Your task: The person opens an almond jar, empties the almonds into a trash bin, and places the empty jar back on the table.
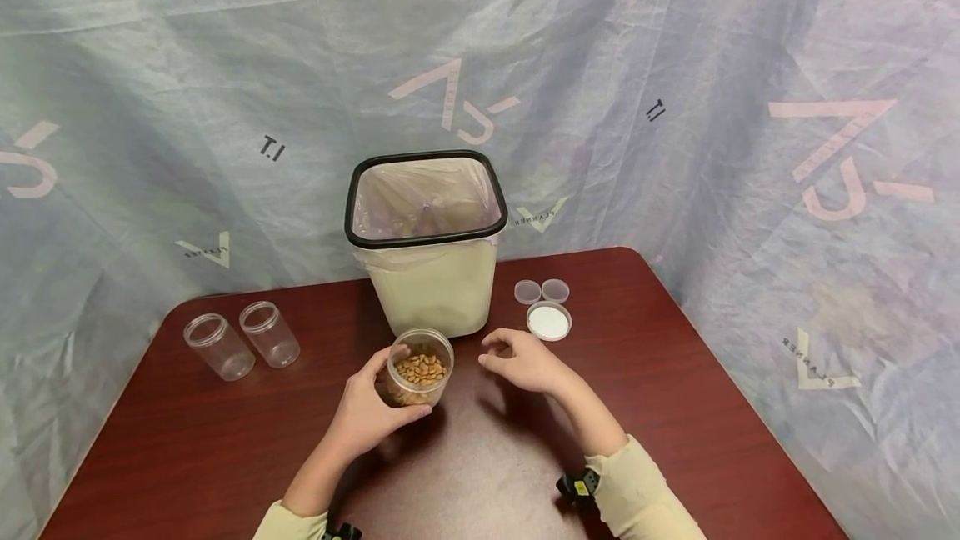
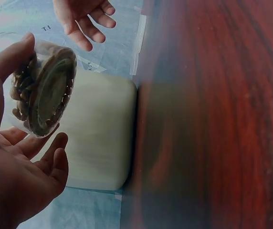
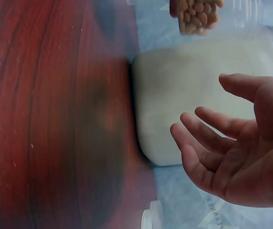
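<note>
My left hand (image 1: 367, 411) grips a clear plastic jar (image 1: 420, 369), thumb on one side and fingers round the other. The jar has no lid on and is partly filled with small brown pieces (image 1: 422, 368) that look like nuts or kibble. In the left wrist view the jar (image 2: 46, 90) is tilted, its base towards the camera and raised off the table. My right hand (image 1: 525, 361) hovers to the right of the jar, apart from it, fingers loosely bent and holding nothing; the right wrist view shows the same hand (image 3: 236, 143) with its fingers spread.
A cream bin (image 1: 438, 286) with a black rim and a clear liner stands behind the jar. Two clear jars (image 1: 221, 348) are at the left. Two small clear lids (image 1: 555, 291) and a lid with a white inside (image 1: 548, 322) lie right of the bin on the dark red table (image 1: 660, 407).
</note>
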The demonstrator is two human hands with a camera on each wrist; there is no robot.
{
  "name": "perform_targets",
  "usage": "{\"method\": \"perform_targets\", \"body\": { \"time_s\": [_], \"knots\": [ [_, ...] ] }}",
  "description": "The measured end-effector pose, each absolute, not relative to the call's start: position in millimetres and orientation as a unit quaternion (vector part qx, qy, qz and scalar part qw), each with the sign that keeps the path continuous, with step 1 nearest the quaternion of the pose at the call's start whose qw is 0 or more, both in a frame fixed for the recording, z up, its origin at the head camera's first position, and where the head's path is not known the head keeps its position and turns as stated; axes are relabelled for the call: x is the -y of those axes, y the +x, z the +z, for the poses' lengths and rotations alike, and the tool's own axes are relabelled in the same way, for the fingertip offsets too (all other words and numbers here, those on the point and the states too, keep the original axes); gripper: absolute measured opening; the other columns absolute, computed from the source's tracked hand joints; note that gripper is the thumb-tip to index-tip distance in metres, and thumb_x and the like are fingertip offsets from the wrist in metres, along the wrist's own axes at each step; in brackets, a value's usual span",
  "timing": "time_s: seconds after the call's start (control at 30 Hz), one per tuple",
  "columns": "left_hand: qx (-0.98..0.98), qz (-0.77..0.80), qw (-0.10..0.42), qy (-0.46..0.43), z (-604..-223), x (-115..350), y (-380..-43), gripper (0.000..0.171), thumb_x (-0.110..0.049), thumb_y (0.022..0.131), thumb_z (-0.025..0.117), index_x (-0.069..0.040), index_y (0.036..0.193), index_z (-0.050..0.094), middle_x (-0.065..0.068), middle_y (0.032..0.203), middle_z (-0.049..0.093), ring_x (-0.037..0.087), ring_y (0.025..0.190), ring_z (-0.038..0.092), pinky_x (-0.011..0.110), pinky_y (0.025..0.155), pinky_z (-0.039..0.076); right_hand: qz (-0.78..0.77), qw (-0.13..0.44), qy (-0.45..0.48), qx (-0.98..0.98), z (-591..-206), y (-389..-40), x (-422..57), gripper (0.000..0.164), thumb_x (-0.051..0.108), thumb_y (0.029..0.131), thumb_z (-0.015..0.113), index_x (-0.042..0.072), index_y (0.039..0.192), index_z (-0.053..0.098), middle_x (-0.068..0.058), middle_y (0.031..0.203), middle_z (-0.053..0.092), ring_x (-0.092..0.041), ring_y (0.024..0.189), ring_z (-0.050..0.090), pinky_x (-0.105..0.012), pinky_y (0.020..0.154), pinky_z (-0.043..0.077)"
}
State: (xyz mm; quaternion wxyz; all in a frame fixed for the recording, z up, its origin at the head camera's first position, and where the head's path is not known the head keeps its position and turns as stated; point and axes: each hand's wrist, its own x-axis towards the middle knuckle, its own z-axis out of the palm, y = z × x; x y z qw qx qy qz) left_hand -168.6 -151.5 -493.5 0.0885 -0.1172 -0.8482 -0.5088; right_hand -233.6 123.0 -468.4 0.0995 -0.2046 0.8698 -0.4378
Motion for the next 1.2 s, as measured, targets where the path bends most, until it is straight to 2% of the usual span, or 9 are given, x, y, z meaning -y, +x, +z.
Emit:
{"method": "perform_targets", "body": {
  "time_s": [0.3,0.4,0.53,0.67,0.83,0.97,1.1,1.2],
  "knots": [
    [0.843,-0.508,0.086,-0.151,-497,152,-169,0.084,-0.034,0.061,0.093,-0.016,0.133,0.053,0.000,0.125,0.059,0.015,0.108,0.058,0.032,0.083,0.050,-0.436,0.110,-0.251,-0.857,-466,-220,-111,0.028,0.023,0.091,0.066,0.006,0.113,0.064,-0.002,0.099,0.065,-0.017,0.091,0.065,-0.031,0.075,0.050],
    [0.847,-0.497,0.101,-0.157,-498,153,-170,0.081,-0.028,0.062,0.093,-0.013,0.131,0.052,0.002,0.124,0.060,0.016,0.108,0.058,0.032,0.087,0.048,-0.436,0.119,-0.262,-0.853,-464,-216,-108,0.030,0.022,0.092,0.066,0.004,0.116,0.063,-0.003,0.101,0.065,-0.018,0.093,0.064,-0.031,0.077,0.050],
    [0.853,-0.486,0.118,-0.151,-497,156,-170,0.082,-0.022,0.061,0.093,-0.010,0.130,0.050,0.002,0.124,0.060,0.016,0.112,0.057,0.034,0.093,0.044,-0.434,0.133,-0.268,-0.850,-463,-212,-107,0.029,0.022,0.092,0.065,0.007,0.117,0.063,-0.004,0.104,0.067,-0.018,0.094,0.064,-0.030,0.077,0.050],
    [0.856,-0.478,0.120,-0.152,-498,156,-171,0.085,-0.026,0.060,0.093,-0.008,0.129,0.048,0.003,0.124,0.060,0.018,0.114,0.056,0.037,0.095,0.042,-0.428,0.140,-0.270,-0.851,-465,-211,-107,0.028,0.022,0.092,0.066,0.009,0.116,0.063,-0.004,0.106,0.067,-0.015,0.093,0.065,-0.029,0.076,0.051],
    [0.855,-0.484,0.119,-0.141,-499,154,-171,0.087,-0.038,0.058,0.094,-0.012,0.128,0.048,-0.001,0.122,0.062,0.015,0.114,0.057,0.034,0.096,0.042,-0.420,0.133,-0.273,-0.855,-469,-212,-111,0.028,0.023,0.093,0.066,0.007,0.116,0.063,-0.006,0.106,0.067,-0.017,0.093,0.065,-0.030,0.076,0.051],
    [0.851,-0.494,0.121,-0.132,-498,153,-171,0.088,-0.041,0.055,0.095,-0.018,0.128,0.050,-0.005,0.121,0.063,0.012,0.115,0.057,0.032,0.096,0.041,-0.416,0.131,-0.273,-0.857,-470,-212,-113,0.028,0.023,0.092,0.066,0.007,0.116,0.063,-0.006,0.103,0.067,-0.017,0.091,0.065,-0.031,0.074,0.051],
    [0.851,-0.494,0.118,-0.136,-499,153,-171,0.092,-0.042,0.056,0.094,-0.026,0.134,0.048,-0.006,0.122,0.064,0.013,0.115,0.057,0.034,0.097,0.040,-0.416,0.137,-0.271,-0.857,-469,-211,-114,0.028,0.023,0.093,0.066,0.008,0.116,0.063,-0.003,0.100,0.067,-0.015,0.090,0.065,-0.030,0.073,0.051],
    [0.852,-0.491,0.116,-0.139,-500,153,-172,0.092,-0.043,0.057,0.093,-0.025,0.136,0.050,-0.005,0.123,0.064,0.014,0.115,0.057,0.037,0.097,0.040,-0.417,0.137,-0.275,-0.855,-468,-211,-114,0.029,0.022,0.093,0.066,0.005,0.117,0.062,-0.002,0.099,0.067,-0.015,0.090,0.065,-0.031,0.074,0.051]
  ]
}}
